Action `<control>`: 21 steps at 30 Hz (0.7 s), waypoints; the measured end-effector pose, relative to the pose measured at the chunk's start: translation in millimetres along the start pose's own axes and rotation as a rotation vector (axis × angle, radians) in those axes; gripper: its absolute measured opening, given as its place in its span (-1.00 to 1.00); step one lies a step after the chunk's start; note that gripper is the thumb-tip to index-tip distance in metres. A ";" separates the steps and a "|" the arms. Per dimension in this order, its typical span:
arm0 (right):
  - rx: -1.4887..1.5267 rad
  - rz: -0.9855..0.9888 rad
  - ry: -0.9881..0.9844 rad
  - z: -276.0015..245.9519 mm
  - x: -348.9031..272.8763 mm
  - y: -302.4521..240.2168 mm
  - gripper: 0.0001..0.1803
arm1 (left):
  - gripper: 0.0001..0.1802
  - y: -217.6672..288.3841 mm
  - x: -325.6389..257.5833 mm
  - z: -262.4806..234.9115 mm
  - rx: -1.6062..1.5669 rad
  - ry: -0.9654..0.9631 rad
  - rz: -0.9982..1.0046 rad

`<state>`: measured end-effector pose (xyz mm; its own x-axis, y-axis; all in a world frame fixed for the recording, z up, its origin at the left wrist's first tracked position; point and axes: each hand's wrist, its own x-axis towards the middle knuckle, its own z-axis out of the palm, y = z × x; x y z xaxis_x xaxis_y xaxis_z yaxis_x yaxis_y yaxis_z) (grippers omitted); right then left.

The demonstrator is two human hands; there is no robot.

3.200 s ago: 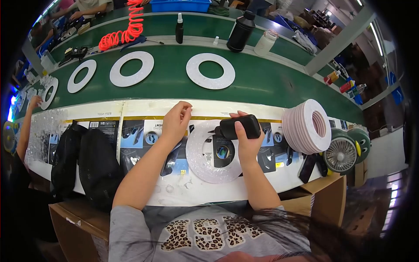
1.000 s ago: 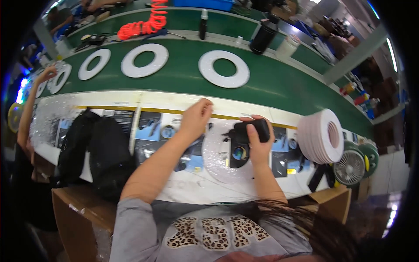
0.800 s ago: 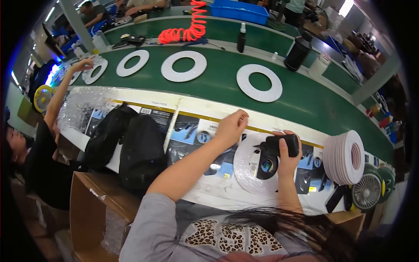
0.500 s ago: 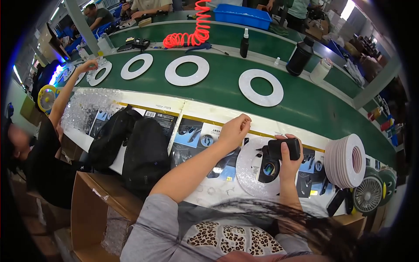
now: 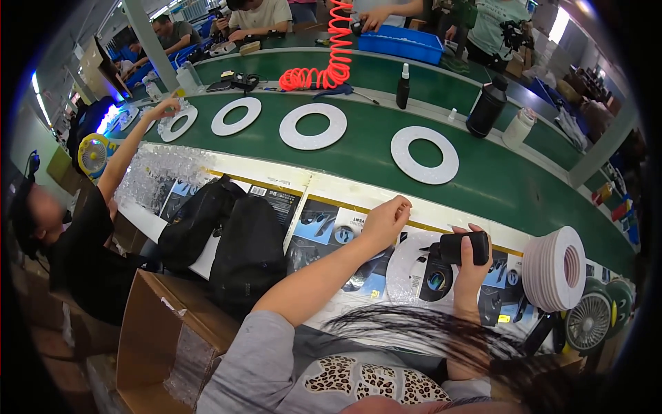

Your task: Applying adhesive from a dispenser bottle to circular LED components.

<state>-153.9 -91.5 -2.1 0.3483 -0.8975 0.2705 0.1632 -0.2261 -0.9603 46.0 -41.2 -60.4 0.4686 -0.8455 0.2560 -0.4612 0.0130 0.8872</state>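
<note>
My right hand (image 5: 472, 270) is wrapped round a black squeeze bottle (image 5: 460, 248). The bottle lies nearly level, its thin nozzle pointing left over a flat white ring (image 5: 402, 277) on the bench in front of me. My left hand (image 5: 385, 224) hovers by the ring's far left edge, its fingers curled together. Whatever they may pinch is too small or hidden to make out. Loose strands of hair cross the view below the ring and cover part of my right forearm.
More white rings (image 5: 313, 127) lie along the green belt (image 5: 358, 162). A stack of white rings (image 5: 554, 269) and a small fan (image 5: 588, 321) stand at right. Black bags (image 5: 249, 252) and a cardboard box (image 5: 165, 303) are at left. A co-worker's hand (image 5: 164, 108) reaches to a far ring.
The whole view has shifted slightly, so things appear lower and further right. Both my hands keep nearly the same place over the ring, the bottle still in my right hand.
</note>
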 end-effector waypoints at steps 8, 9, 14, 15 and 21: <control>0.148 0.146 0.084 3.3 3.9 -2.2 -0.63 | -0.82 -2.4 2.4 0.6 -0.013 0.009 0.021; 0.147 0.146 0.085 2.0 4.7 -1.7 -0.63 | -0.82 -2.4 2.5 1.2 -0.021 0.014 0.022; 0.110 0.266 0.107 -16.3 12.1 11.1 -0.61 | -0.83 -0.7 2.3 -1.3 -0.065 0.064 0.035; 0.109 0.265 0.108 -18.2 13.5 12.1 -0.61 | -0.83 -0.9 2.6 -0.8 -0.106 0.077 0.013; 0.579 0.442 0.138 -24.8 21.4 9.6 -0.56 | -0.84 -3.8 4.2 -2.3 -0.189 0.127 -0.029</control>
<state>-167.7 -122.2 -7.2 0.3811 -0.9066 -0.1810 0.5089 0.3692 -0.7776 51.4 -43.6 -61.8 0.5758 -0.7734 0.2652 -0.3026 0.0997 0.9479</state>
